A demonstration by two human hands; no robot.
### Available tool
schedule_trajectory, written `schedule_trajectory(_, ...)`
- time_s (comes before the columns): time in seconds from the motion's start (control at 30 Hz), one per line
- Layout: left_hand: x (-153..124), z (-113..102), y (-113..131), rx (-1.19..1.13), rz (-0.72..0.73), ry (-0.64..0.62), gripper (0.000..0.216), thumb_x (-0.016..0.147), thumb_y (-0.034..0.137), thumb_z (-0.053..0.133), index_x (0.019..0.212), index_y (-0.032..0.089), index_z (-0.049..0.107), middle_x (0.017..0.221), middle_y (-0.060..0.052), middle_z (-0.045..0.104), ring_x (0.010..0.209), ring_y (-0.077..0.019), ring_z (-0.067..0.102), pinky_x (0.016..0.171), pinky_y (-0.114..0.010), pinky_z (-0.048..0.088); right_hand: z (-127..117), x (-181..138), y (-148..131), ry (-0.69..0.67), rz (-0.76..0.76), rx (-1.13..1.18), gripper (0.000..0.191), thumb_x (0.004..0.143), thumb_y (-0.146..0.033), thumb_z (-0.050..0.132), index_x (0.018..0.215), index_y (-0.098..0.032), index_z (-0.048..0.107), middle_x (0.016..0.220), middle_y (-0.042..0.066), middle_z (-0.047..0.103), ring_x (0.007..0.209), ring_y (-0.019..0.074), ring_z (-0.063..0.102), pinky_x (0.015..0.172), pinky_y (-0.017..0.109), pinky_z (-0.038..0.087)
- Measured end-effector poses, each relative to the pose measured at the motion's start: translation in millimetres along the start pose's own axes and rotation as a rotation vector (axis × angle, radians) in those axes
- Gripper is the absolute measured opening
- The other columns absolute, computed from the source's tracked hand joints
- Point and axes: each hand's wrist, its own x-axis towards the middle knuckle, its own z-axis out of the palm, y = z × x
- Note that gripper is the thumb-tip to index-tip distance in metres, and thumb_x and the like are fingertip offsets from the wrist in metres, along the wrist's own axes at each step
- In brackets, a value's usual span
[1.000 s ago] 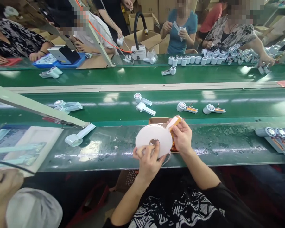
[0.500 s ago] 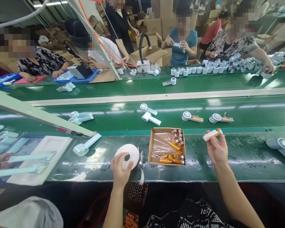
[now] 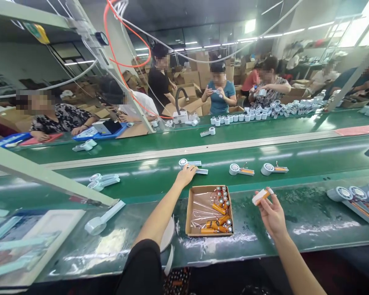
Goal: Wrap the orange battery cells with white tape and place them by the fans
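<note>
My left hand (image 3: 185, 175) stretches out over the green belt and closes on a white handheld fan body (image 3: 192, 165) lying there. My right hand (image 3: 272, 214) is raised above the near ledge, pinching an orange battery wrapped in white tape (image 3: 261, 196). Between my arms sits an open cardboard box (image 3: 192, 213) holding several orange batteries (image 3: 219, 215). The white tape roll (image 3: 167, 234) lies on the ledge, partly hidden under my left arm.
More fan bodies lie on the belt (image 3: 310, 157), two (image 3: 258, 169) to the right and a pair (image 3: 103, 180) to the left. A fan part (image 3: 102, 218) rests on the ledge. Finished units (image 3: 356, 196) pile at the right. Several other people work across the far belt.
My left hand left the tape roll and reached forward to the fan body on the belt. My right hand still holds the taped battery. The view tilted upward.
</note>
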Motion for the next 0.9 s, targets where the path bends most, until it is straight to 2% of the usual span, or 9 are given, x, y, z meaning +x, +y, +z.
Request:
schedule_trajectory(0.1, 7, -4, 7, 0.017, 0.053, -0.023, 0.04, 0.106, 0.026, 0.049, 0.142, 0.024, 0.064, 0.144, -0.015, 0.063, 0.128, -0.0327, 0.054, 0.097, -0.04, 0.056, -10, 0, 3, 0.023, 0.015, 0.019, 0.064, 0.068, -0.038, 0.099, 0.125, -0.03, 0.071, 0.114, 0.008, 0.08, 0.097, 0.0229, 0.079, 0.084, 0.032, 0.067)
schedule_trajectory(0.17, 10, -5, 12, 0.022, 0.112, -0.057, 0.036, 0.106, 0.024, 0.048, 0.135, 0.024, 0.069, 0.143, -0.015, 0.063, 0.128, -0.0318, 0.054, 0.094, -0.038, 0.056, -5, 4, 1, 0.004, 0.023, 0.019, 0.066, 0.068, -0.038, 0.098, 0.127, -0.03, 0.07, 0.114, 0.008, 0.08, 0.098, 0.0234, 0.079, 0.084, 0.032, 0.067)
schedule_trajectory(0.3, 22, -4, 24, 0.029, 0.183, -0.133, 0.04, 0.097, 0.012, 0.056, 0.131, 0.022, 0.072, 0.144, -0.016, 0.063, 0.137, -0.0363, 0.046, 0.092, -0.04, 0.056, 31, 16, -2, -0.126, 0.02, -0.022, 0.071, 0.069, -0.042, 0.097, 0.132, -0.028, 0.066, 0.11, 0.009, 0.081, 0.095, 0.0244, 0.079, 0.084, 0.036, 0.065)
schedule_trajectory(0.4, 39, -4, 35, 0.029, 0.204, -0.193, 0.036, 0.088, 0.007, 0.067, 0.122, 0.019, 0.075, 0.14, -0.015, 0.065, 0.139, -0.0377, 0.046, 0.101, -0.047, 0.054, 66, 23, 0, -0.278, 0.025, -0.063, 0.072, 0.069, -0.045, 0.096, 0.132, -0.026, 0.066, 0.105, 0.009, 0.081, 0.091, 0.0242, 0.079, 0.085, 0.038, 0.064)
schedule_trajectory(0.5, 55, -5, 41, 0.025, 0.23, -0.246, 0.028, 0.091, 0.013, 0.073, 0.119, 0.017, 0.074, 0.138, -0.011, 0.065, 0.142, -0.0342, 0.048, 0.115, -0.057, 0.045, 90, 22, 4, -0.39, 0.035, -0.099, 0.074, 0.07, -0.048, 0.094, 0.134, -0.025, 0.065, 0.105, 0.009, 0.082, 0.091, 0.0258, 0.078, 0.087, 0.041, 0.063)
schedule_trajectory(0.57, 62, -5, 42, 0.014, 0.24, -0.281, 0.023, 0.095, 0.02, 0.073, 0.118, 0.017, 0.072, 0.139, -0.01, 0.064, 0.14, -0.031, 0.052, 0.116, -0.057, 0.045, 97, 17, 9, -0.424, 0.06, -0.104, 0.075, 0.071, -0.047, 0.094, 0.136, -0.025, 0.063, 0.106, 0.01, 0.082, 0.091, 0.0261, 0.079, 0.088, 0.041, 0.063)
schedule_trajectory(0.73, 75, -2, 41, -0.037, 0.197, -0.341, 0.023, 0.101, 0.034, 0.07, 0.115, 0.016, 0.071, 0.128, -0.01, 0.068, 0.123, -0.0266, 0.063, 0.107, -0.051, 0.053, 114, 11, 21, -0.412, 0.137, -0.024, 0.076, 0.068, -0.045, 0.096, 0.133, -0.025, 0.061, 0.112, 0.01, 0.082, 0.087, 0.0226, 0.078, 0.083, 0.036, 0.063)
schedule_trajectory(0.9, 84, -10, 43, -0.133, 0.164, -0.38, 0.027, 0.102, 0.04, 0.069, 0.115, 0.016, 0.071, 0.124, -0.009, 0.07, 0.113, -0.0237, 0.068, 0.101, -0.047, 0.057, 137, 38, 20, -0.407, 0.089, -0.035, 0.081, 0.066, -0.043, 0.097, 0.135, -0.022, 0.059, 0.11, 0.008, 0.082, 0.086, 0.019, 0.077, 0.084, 0.032, 0.061)
